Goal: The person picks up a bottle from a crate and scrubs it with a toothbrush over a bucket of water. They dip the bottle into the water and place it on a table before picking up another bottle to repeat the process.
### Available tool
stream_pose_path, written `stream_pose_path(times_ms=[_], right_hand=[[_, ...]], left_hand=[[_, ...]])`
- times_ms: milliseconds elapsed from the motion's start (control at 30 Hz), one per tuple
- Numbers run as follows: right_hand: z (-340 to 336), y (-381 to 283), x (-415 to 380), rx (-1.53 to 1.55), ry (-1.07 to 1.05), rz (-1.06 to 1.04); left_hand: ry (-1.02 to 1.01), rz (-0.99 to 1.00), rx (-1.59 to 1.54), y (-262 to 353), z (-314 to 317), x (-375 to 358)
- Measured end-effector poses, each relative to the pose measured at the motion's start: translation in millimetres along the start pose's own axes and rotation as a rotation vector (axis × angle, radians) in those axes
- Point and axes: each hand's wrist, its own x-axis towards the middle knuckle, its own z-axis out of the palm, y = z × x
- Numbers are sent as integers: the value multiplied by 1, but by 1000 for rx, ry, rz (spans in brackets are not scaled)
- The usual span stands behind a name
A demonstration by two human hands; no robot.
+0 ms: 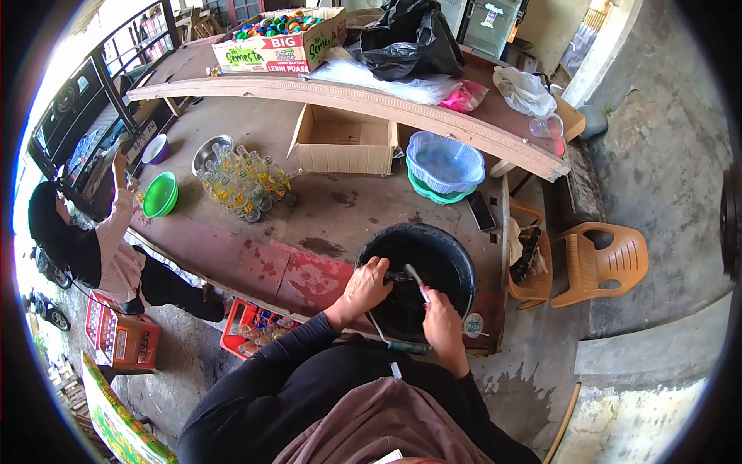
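Slip risk over the black bucket (456, 249)

Head view, just below centre: my left hand (366, 291) has its fingers round a small dark object (399, 276), its kind unclear; my right hand (444, 325) grips a slim pale-headed tool (418, 280). Both are over the bucket; a loose pinch could drop either in.

Upper shelf: printed carton (259, 58) heaped with multicoloured caps (282, 25), black plastic bag (406, 42) to its right. Pink plastic bag (464, 95) near the shelf's front edge, white translucent bag (523, 91) further right, clear cup (546, 126) beside it, looks tipped on its side. Below: open cardboard box (345, 160), blue plastic basket (440, 182) nested on a green basket (433, 195), dark phone (481, 211) just beside. Floor right: orange-brown plastic chair (593, 259).
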Motion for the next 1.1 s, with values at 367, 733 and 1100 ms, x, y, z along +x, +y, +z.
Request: stream_pose_path(times_ms=[367,733,1100], right_hand=[[-5,-8,2,1,-31,-15],[2,-5,9,-9,-39,80],[2,-9,5,102,-24,37]], left_hand=[[-38,69,-57,-7,5,-7],[65,64,2,-3,5,-4],[55,55,-5,-5,7,-5]])
